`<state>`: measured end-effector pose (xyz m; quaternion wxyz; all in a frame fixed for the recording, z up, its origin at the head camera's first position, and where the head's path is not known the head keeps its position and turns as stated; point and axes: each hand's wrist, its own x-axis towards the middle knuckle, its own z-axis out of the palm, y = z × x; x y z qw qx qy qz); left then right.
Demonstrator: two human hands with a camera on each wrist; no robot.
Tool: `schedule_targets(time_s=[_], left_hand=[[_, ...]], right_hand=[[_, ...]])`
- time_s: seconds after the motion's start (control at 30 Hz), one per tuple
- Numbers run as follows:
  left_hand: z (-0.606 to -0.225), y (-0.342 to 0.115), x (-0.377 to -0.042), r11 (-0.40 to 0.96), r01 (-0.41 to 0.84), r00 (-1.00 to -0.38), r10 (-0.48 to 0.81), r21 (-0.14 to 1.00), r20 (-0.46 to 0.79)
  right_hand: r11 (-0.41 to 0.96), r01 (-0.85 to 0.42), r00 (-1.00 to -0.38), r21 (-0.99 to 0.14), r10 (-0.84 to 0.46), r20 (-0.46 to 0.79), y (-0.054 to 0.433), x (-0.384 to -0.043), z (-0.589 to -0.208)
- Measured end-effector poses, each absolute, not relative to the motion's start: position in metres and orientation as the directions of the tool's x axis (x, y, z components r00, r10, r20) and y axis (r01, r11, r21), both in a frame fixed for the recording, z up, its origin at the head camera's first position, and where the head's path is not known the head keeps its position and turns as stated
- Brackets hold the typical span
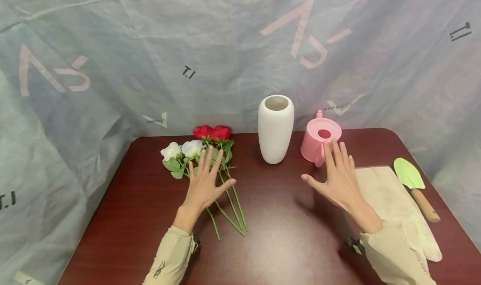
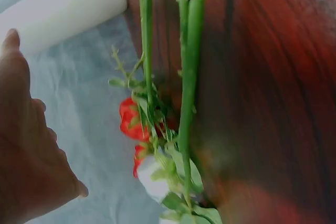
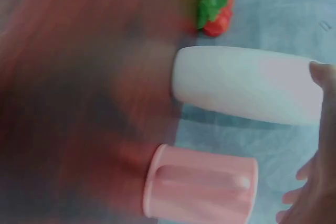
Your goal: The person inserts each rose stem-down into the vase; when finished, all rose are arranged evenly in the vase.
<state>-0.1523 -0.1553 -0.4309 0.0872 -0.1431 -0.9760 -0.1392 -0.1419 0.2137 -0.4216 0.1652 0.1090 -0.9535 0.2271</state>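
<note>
Where the grey printed sheet (image 1: 49, 151) drops behind the left side of the dark red table (image 1: 112, 218), the head view shows two white roses (image 1: 170, 151) lying left of centre, their leaves tangled with those beside them. Next comes the left hand (image 1: 203, 189), palm down over the flowers; its fingers are straight and spread apart, thumb out toward the middle of the frame. The left wrist view shows a gap between this hand and the blooms. Just beyond its fingertips, two red roses (image 1: 220, 132) lie at the table's far edge. The green stems (image 1: 234, 205) run down and rightward, their cut ends at lower centre. Right of the flowers, well apart from them, a white vase (image 1: 275, 132) stands upright near the far edge. Just beside it, right of centre, sits a pink watering can (image 1: 312, 145), also upright, spout toward the sheet and handle toward the bottom of the frame. The right hand (image 1: 340, 187) is nearest to this can: its fingertips overlap the can's rim in the head view, but a gap shows in the right wrist view. Its fingers are straight and a little apart, thumb wide to the left. A cream glove (image 1: 379, 189) lies at right, partly covered by the sleeve (image 1: 391, 251). At far right, a trowel (image 1: 420, 197) rests close beside it, green blade uppermost in the frame, wooden handle lower right.
</note>
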Motion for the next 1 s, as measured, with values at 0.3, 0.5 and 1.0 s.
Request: schedule_targets(time_s=[0.3,0.5,1.0], left_hand=[[-0.433,-0.201,-0.139,0.775,0.152,-0.964,-0.022,0.614,0.266],[-0.436,-0.225,-0.129,0.504,-0.119,-0.951,-0.306,0.855,0.048],[-0.454,-0.231,-0.12,-0.247,-0.221,-0.902,-0.316,0.943,-0.294]], right_hand=[[0.658,-0.267,-0.948,-0.704,-0.05,0.313,0.192,-0.161,-0.387],[0.472,-0.261,-0.959,-0.842,-0.028,0.281,0.177,-0.183,-0.372],[0.309,-0.25,-0.966,-0.918,-0.02,0.256,0.147,-0.217,-0.367]])
